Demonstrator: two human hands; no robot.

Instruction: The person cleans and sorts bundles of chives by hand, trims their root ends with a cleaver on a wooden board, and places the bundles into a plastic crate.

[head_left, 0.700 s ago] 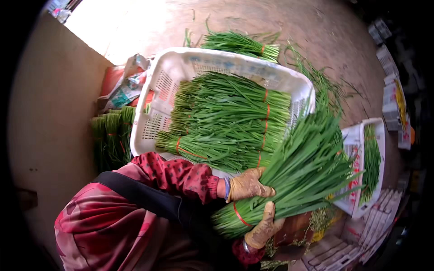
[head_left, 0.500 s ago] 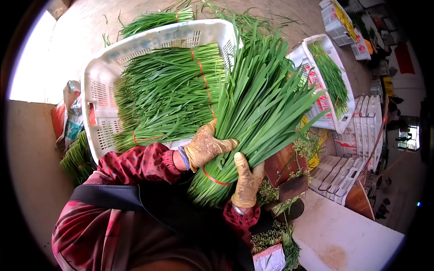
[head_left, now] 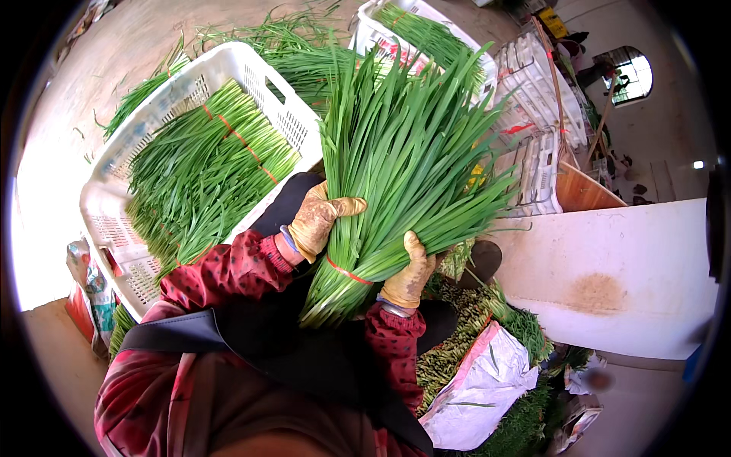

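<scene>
A big bundle of garlic chives [head_left: 403, 156] lies across my lap, its long flat leaves fanned out away from me and its cut stem ends near my body. One red band [head_left: 349, 271] circles it low on the stems. My left hand [head_left: 314, 221], in a stained tan glove, grips the bundle's left side above the band. On the right side my right hand [head_left: 410, 276], gloved alike, is closed around the outer leaves with its thumb up. Fingers of both hands are partly hidden by the leaves.
At the left a white plastic crate [head_left: 95, 199] holds banded chive bundles [head_left: 221, 152]. Loose chives [head_left: 304, 57] lie on the floor beyond it. Another crate [head_left: 365, 19] stands farther back, near stacked white crates [head_left: 533, 171]. A white sack [head_left: 483, 388] and more chives are at lower right, beside a low white wall [head_left: 601, 266].
The view has swung to the right, so the crates sit farther left and more of the sack shows. Both hands still hold the same bundle, its leaves spread somewhat wider.
</scene>
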